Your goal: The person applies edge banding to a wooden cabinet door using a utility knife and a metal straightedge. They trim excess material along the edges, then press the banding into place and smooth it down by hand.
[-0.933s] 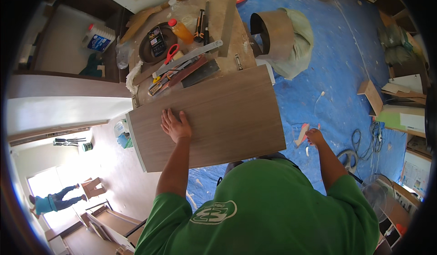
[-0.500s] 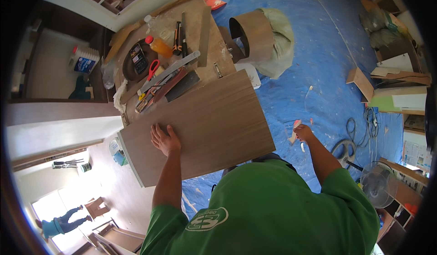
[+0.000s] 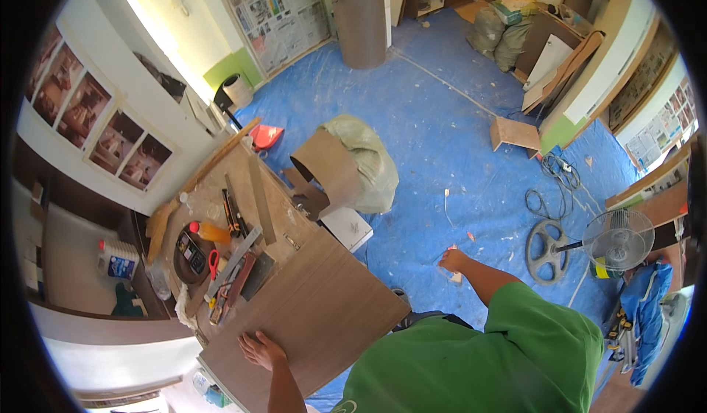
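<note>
One brown panel (image 3: 317, 313) lies at the near end of the worktop (image 3: 283, 218); the left hand (image 3: 263, 350) rests flat on it, fingers extended; the right hand (image 3: 452, 259) is curled, contents indeterminable.

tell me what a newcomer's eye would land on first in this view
Probably the blue sheeting, spread over much of the floor. Next, perhaps, the brown wood-grain board at the near end of the cluttered bench, lower left of centre, with the person's left hand spread on it. A pedestal fan stands out at the right.
</note>
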Available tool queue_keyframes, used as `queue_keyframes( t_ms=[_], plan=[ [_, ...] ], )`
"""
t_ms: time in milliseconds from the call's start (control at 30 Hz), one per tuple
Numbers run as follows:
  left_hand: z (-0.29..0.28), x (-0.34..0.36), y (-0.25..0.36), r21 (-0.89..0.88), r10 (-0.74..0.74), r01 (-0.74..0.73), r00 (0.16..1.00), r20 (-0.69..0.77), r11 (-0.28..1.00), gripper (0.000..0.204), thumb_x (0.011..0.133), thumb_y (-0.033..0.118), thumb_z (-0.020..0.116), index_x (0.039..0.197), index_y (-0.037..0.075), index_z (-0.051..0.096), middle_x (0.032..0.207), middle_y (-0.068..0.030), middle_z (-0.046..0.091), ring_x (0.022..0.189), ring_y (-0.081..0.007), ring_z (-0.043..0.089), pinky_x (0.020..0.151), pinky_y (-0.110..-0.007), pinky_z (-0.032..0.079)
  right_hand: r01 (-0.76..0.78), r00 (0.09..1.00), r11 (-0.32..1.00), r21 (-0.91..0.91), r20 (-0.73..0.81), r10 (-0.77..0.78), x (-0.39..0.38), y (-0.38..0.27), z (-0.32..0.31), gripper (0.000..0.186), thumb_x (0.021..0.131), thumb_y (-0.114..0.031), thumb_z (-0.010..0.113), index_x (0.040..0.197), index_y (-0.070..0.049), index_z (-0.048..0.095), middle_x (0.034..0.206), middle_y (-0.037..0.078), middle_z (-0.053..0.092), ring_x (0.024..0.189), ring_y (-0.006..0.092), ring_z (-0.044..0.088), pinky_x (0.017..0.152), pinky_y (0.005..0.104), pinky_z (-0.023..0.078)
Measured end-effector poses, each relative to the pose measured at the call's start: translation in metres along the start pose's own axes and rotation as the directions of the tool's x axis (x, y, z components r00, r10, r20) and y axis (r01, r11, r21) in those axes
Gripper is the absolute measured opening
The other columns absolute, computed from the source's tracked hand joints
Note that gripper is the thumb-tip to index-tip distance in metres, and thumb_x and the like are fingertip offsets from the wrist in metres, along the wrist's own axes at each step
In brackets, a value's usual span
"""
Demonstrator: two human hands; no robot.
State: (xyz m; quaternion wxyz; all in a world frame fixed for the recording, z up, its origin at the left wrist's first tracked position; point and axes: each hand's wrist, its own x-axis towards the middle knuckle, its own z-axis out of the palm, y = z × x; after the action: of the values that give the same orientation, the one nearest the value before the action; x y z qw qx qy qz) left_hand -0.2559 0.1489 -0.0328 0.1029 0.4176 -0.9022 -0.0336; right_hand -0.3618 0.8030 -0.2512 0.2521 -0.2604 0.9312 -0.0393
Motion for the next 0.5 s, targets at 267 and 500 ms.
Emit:
queue_keyframes(
  t_ms=[267, 500],
  plan=[
    [0.010, -0.003, -0.002, -0.011, -0.014, 0.014, 1.000, 0.016, 1.000, 0.064, 0.105, 0.056, 0.039, 0.151, 0.011, 0.045, 0.161, -0.0090, 0.039, 0.148, -0.0291, 0.034, 0.122, -0.050, 0.022, -0.037, 0.997, 0.995, -0.088, 0.057, 0.042, -0.039, 0.017, -0.023, 0.023, 0.093, -0.028, 0.057, 0.102, -0.018, 0.076, 0.102, 0.012, 0.074, 0.105, 0.0328, 0.068, 0.086, 0.0478, 0.055],
    [0.012, 0.000, -0.013, -0.018, 0.022, -0.021, 1.000, 0.003, 1.000, 0.062, 0.106, 0.053, 0.039, 0.152, 0.012, 0.045, 0.162, -0.0082, 0.037, 0.150, -0.0278, 0.031, 0.123, -0.050, 0.020, -0.150, 0.980, 0.989, 0.016, 0.137, 0.147, -0.090, 0.008, -0.040, 0.021, 0.090, -0.026, 0.059, 0.092, -0.011, 0.074, 0.094, 0.015, 0.072, 0.089, 0.0330, 0.071, 0.077, 0.0483, 0.056]
  ],
)
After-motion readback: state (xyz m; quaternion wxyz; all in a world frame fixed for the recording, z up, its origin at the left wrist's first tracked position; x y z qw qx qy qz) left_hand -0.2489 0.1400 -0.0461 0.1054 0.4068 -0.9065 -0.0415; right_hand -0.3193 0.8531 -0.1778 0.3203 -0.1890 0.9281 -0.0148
